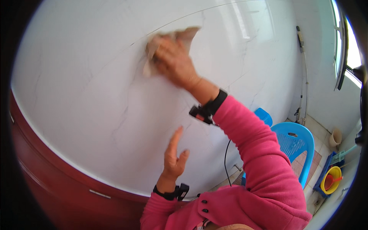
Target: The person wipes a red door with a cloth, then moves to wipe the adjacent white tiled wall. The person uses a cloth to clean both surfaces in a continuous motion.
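My right hand (176, 63) presses a beige cloth (187, 36) against a white marble-patterned wall (109, 86). Hand and cloth are blurred, and one corner of the cloth sticks out past my fingers. Lower down, my left hand (174, 161) holds nothing, its thumb apart from the fingers. It is raised close to the same wall; whether it touches is hard to tell. Each wrist wears a black strap with a small device. A thin dark joint line (172, 21) crosses the wall just above the cloth.
Dark red cabinetry (74, 198) runs along the lower left. To the right stand a blue plastic chair (296, 135), long poles (302, 72) in the corner and an open window (345, 51). A yellow basin (330, 179) and a beige bucket (335, 137) are beyond. A black cable (226, 158) hangs near my body.
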The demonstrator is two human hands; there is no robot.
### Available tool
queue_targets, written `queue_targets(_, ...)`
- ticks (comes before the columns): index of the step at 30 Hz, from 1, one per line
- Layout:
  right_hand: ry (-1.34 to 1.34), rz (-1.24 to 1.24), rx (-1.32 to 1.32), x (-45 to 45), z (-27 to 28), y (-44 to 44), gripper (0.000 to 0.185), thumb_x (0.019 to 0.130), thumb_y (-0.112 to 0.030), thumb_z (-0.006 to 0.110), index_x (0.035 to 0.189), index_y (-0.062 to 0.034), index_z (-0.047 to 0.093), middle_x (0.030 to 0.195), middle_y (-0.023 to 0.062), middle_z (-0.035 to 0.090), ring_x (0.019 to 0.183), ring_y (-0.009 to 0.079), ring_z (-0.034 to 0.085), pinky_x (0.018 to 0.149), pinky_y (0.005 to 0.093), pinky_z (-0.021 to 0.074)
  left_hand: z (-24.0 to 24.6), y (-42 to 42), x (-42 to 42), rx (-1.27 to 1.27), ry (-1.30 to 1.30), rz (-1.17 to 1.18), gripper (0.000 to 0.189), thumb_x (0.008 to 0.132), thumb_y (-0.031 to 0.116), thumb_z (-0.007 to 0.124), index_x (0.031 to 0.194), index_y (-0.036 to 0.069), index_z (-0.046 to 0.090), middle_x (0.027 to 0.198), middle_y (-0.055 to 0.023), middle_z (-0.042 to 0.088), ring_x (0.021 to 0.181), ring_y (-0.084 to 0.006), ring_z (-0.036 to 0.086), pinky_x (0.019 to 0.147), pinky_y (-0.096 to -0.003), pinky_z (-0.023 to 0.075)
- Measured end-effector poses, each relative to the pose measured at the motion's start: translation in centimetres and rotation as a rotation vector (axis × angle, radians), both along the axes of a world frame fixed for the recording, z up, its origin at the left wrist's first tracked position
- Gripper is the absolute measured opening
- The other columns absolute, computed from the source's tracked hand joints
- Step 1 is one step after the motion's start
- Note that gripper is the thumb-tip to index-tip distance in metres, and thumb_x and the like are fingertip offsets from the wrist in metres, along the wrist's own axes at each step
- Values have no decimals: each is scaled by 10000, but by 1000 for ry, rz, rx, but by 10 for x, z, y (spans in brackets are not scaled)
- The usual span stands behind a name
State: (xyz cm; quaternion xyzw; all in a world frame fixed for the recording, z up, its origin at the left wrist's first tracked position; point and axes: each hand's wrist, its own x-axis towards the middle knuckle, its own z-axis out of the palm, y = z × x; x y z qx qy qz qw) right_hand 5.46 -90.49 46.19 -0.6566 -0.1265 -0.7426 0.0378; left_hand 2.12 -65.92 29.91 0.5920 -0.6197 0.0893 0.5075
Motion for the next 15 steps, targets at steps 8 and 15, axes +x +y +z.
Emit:
queue_targets(8,551,258,-180,25,-121,170,469,866,-211,604,1322,-113,551,1477,37,458,1345,248,440,1127,463,351,44,47,33,-137,-400,537,549,1001,268,497,1410,-85,397,1471,-269,396,1386,-426,359,1141,-500,287)
queue_targets(15,425,323,-137,26,-136,178,518,842,-124,598,1355,-102,534,1468,52,465,1348,269,451,1084,440,403,1,84,61,-174,-328,670,646,1017,319,455,1497,-64,256,1529,-255,327,1426,-425,290,1172,-516,203)
